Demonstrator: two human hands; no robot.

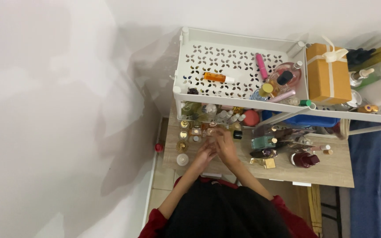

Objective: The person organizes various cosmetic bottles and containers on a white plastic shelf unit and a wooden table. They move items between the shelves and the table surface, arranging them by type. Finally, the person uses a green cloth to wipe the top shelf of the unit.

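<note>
Both hands are brought together over the wooden tabletop (331, 169): the left hand (205, 154) and right hand (226, 147) are clasped around a small item that cannot be identified. Small perfume bottles (190, 131) are crowded just beyond them, under the white perforated shelf (225, 61). Bare tabletop is left only along the near edge.
</note>
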